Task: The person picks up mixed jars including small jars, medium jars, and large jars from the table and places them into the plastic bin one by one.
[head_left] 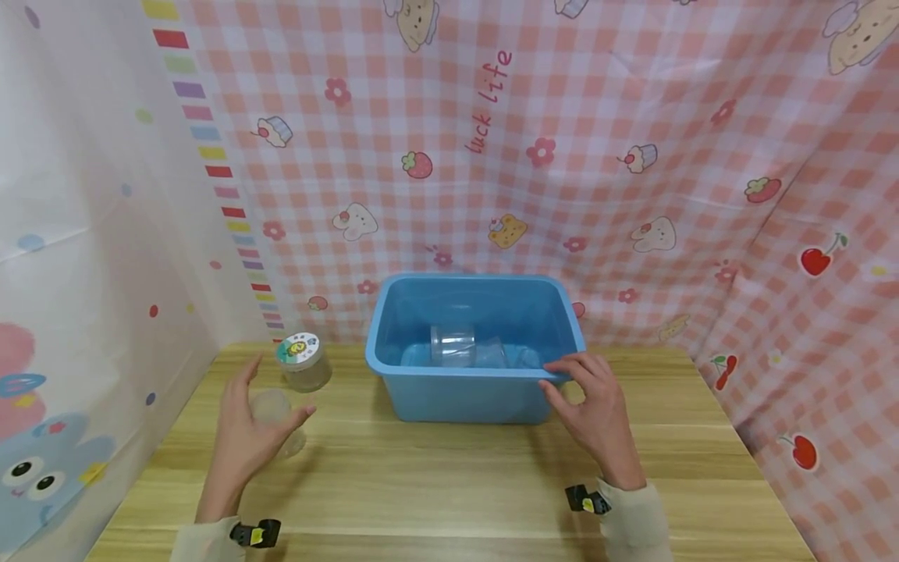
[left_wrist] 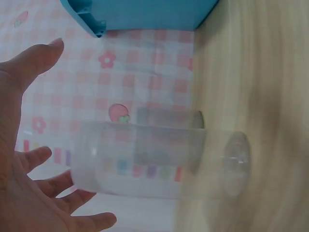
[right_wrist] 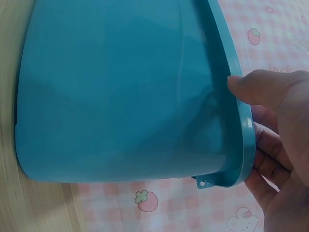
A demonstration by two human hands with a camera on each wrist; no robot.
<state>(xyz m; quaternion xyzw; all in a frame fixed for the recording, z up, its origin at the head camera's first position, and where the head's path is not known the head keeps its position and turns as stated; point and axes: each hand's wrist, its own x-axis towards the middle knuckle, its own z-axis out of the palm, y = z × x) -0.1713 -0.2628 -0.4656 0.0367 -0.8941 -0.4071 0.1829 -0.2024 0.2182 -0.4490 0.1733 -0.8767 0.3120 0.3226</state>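
Clear container (left_wrist: 159, 162), upright on the tabletop (head_left: 421, 484), stands at the left hand (head_left: 242, 429), whose wide-parted fingers grasp nothing; the step seems a reach, calling for closure round it, while the right hand (head_left: 590, 402) grips the blue bin (head_left: 463, 396)

Head view forward and down over a table (head_left: 449, 476), close sideways wrist views sharing a bin (head_left: 463, 398), top of left frame, filling most of right.
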